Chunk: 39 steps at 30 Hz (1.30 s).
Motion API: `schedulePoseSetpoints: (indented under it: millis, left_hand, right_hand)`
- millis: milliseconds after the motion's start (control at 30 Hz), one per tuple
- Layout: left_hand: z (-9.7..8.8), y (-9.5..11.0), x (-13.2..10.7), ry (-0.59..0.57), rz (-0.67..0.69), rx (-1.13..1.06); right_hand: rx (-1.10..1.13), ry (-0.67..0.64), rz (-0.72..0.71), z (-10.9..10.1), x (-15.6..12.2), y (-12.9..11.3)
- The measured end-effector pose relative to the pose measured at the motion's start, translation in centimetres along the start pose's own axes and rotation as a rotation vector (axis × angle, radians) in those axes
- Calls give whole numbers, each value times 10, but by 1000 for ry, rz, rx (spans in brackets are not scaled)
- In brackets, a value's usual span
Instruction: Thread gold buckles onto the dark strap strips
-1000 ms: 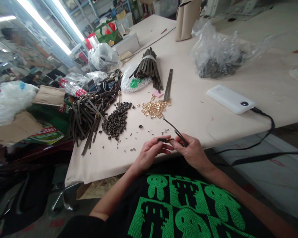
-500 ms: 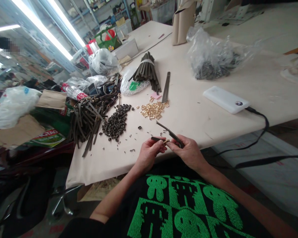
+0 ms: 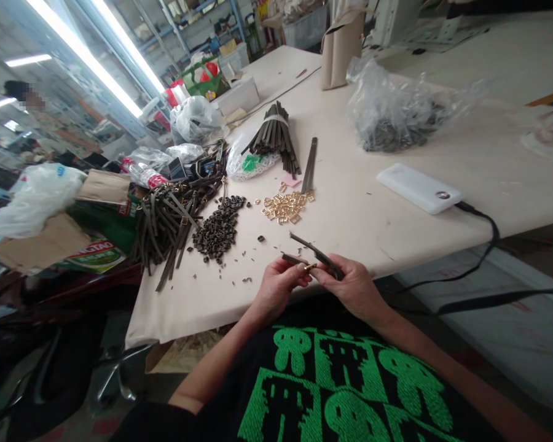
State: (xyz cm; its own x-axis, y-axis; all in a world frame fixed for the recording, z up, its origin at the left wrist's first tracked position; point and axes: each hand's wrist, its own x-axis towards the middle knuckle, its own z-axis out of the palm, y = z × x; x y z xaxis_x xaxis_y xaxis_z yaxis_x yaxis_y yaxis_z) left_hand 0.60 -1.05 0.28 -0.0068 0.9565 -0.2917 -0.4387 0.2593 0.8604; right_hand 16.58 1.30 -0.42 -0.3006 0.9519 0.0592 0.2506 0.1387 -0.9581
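At the table's front edge, my left hand [image 3: 280, 283] pinches the short end of a dark strap [image 3: 325, 257]. My right hand [image 3: 350, 283] is closed on the strap's longer part, whose free end points away over the table. Between my fingertips a gold buckle [image 3: 309, 266] sits on the strap, partly hidden by the fingers. Beyond my hands lie a pile of gold buckles [image 3: 283, 207] and, to its left, a heap of small dark loops [image 3: 216, 230]. A few flat dark straps [image 3: 310, 166] lie behind the buckles.
A tied bundle of straps [image 3: 276, 132] stands behind. Many buckled straps [image 3: 154, 230] hang at the table's left edge. On the right are a white power bank [image 3: 417, 187] with a black cable [image 3: 492, 230] and a clear plastic bag [image 3: 382, 92] of dark parts. A beige bag [image 3: 343, 55] stands farther back.
The view has shifted slightly, so the table's things appear a little lower and to the right. Both hands keep their grip on the strap and buckle, with the strap's short end tilted slightly differently.
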Motion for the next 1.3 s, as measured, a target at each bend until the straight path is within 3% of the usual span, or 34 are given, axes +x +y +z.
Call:
schedulePoseSetpoints:
  millis: [167,267,400,600,833,1167,1233,1300]
  left_hand:
    - [-1,-2,0,-43,73,63]
    - [-2,-3,-2,-83,102,89]
    - [-3,-4,-4,-127,107,83]
    - [-4,-3,-8,-172,86,100]
    - [2,9,-12,-132,154,283]
    - [1,0,-11,-88,63,182]
    - [3,-3,-5,-62,30,149]
    - [4,1,1,-49,35,115]
  right_hand:
    - [-46,19,-31,-2,-2,-6]
    - [-10,-35,-43,-4,-3,-12]
    - [64,-128,-46,-7,-3,-16]
    - [84,-136,-41,-9,-4,-8]
    - [48,-107,-69,-10,-5,1]
    - [-59,-109,-85,-14,-14,-3]
    - [-101,-103,-128,-13,-11,2]
    - [-177,-14,-267,-11,5,6]
